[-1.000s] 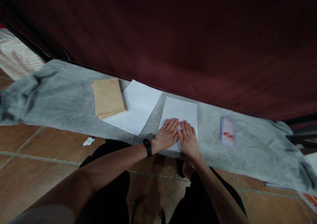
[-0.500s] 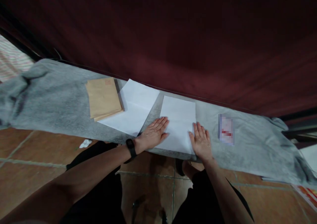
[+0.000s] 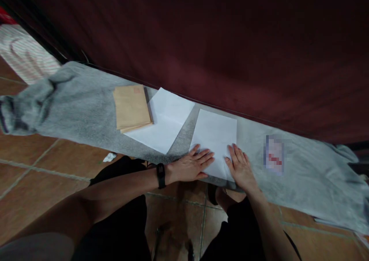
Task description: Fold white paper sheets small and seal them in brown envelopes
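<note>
A white sheet of paper lies on a grey cloth in front of me. My left hand rests flat across its near left part, fingers spread and pointing right. On the sheet's right edge lies my right hand, open, with its fingers pointing away from me. To the left is a second white sheet, turned at an angle and partly hidden by a stack of brown envelopes. The top envelope has a faint red mark in its upper right corner.
Grey cloth covers the long narrow surface. At the right lies a small blurred-out item with a red band. Behind hangs a dark red curtain. A crumpled white scrap is on the tiled floor.
My left hand has slid right, from the sheet's left edge onto its near part. My right hand stays at the right edge. The whole view has shifted slightly.
</note>
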`<state>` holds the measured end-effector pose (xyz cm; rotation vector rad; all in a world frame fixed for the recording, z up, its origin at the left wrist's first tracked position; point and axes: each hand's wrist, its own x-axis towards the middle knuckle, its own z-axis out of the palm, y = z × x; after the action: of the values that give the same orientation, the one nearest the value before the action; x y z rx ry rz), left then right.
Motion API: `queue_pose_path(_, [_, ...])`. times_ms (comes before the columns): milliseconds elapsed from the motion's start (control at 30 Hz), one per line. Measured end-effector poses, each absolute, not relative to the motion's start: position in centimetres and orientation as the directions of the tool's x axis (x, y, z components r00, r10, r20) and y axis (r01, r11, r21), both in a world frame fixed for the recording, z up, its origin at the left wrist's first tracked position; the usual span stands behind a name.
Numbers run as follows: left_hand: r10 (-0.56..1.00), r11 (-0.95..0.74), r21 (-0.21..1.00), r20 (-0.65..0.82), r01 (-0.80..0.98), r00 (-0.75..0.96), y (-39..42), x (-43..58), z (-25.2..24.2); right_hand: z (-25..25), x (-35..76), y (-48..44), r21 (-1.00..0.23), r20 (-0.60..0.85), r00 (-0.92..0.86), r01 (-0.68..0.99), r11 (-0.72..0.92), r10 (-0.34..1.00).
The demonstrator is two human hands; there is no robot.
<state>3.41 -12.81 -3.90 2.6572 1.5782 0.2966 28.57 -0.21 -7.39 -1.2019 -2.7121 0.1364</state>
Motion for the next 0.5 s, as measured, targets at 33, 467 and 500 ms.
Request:
queue_pose_path(33, [0.871,-0.486,0.11,0.145,0.867,0.47,-12.8,3.4,-3.9,-7.3,28.9,0.0,-0.172,0.11,-0.676,0.709,0.684,0.728])
queue_pose_path(467, [0.869,-0.493,0.243,0.085,0.835,0.488,-12.3,1.6,-2.0,-3.6,33.1,3.1,-0.611,-0.162,-0.769,0.57,0.549,0.619])
queue_pose_path(500, [0.873,-0.484,0.29,0.095,0.826,0.479,-12.1,1.2,-1.7,-3.2,33.5,3.2,-0.63,-0.192,-0.779,0.565,0.533,0.597])
